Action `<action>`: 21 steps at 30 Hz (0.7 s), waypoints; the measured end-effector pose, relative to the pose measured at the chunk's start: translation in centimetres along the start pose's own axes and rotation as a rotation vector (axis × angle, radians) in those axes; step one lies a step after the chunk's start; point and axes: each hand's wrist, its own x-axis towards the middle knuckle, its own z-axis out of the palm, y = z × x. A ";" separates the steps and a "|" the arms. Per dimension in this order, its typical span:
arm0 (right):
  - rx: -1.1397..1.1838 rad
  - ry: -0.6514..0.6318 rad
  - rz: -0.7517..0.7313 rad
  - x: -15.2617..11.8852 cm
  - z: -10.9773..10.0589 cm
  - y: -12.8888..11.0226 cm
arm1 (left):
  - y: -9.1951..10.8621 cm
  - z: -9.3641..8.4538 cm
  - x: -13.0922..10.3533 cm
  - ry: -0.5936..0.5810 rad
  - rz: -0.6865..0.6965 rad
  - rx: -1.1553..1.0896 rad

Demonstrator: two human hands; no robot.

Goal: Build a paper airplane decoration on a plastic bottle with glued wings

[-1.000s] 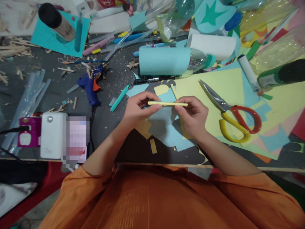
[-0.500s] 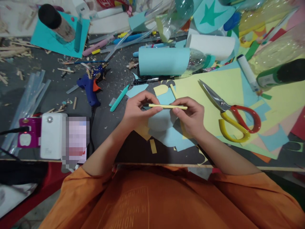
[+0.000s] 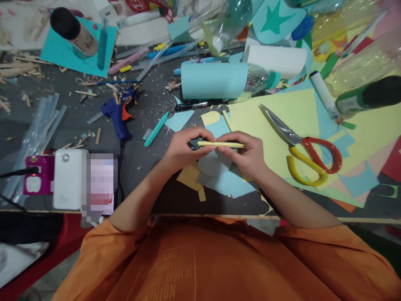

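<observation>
Between my two hands I hold a thin, pale yellow roll of paper [image 3: 233, 145], lying level just above the table. My left hand [image 3: 186, 148] pinches its left part between thumb and fingers. My right hand [image 3: 246, 152] pinches it close by, with the fingertips of both hands almost touching near its middle. Under the hands lie light blue paper pieces [image 3: 225, 182] and a yellow offcut [image 3: 189, 175]. A similar narrow yellow piece [image 3: 228, 121] lies just behind my right hand. Scissors [image 3: 283, 125] with red and yellow handles rest to the right on yellow paper [image 3: 250, 115].
A teal pen [image 3: 157, 129] and a blue glue gun [image 3: 117, 115] lie to the left. Behind the hands is a bottle wrapped in blue paper [image 3: 213, 80]. A white power bank [image 3: 70, 179] and a phone [image 3: 102, 184] are at the left front edge [image 3: 203, 216].
My hands have come closer together along the yellow roll, which is slightly lower now. A dark tip that showed at its left end is no longer visible.
</observation>
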 end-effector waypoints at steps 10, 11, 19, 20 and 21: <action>-0.023 0.030 -0.054 0.0 0.0 -0.1 | -0.4 0.2 -0.1 0.038 -0.017 0.017; -0.020 0.044 -0.063 0.0 0.0 -0.1 | -0.4 0.1 -0.1 0.047 -0.020 0.019; 0.065 0.172 -0.099 0.3 -0.1 0.9 | -0.7 -0.5 0.3 0.182 0.035 -0.029; 0.075 0.185 -0.106 0.4 -0.1 0.9 | -0.7 -0.6 0.4 0.193 0.047 -0.039; 0.082 0.191 -0.116 0.5 -0.2 0.9 | -0.7 -0.7 0.4 0.204 0.056 -0.046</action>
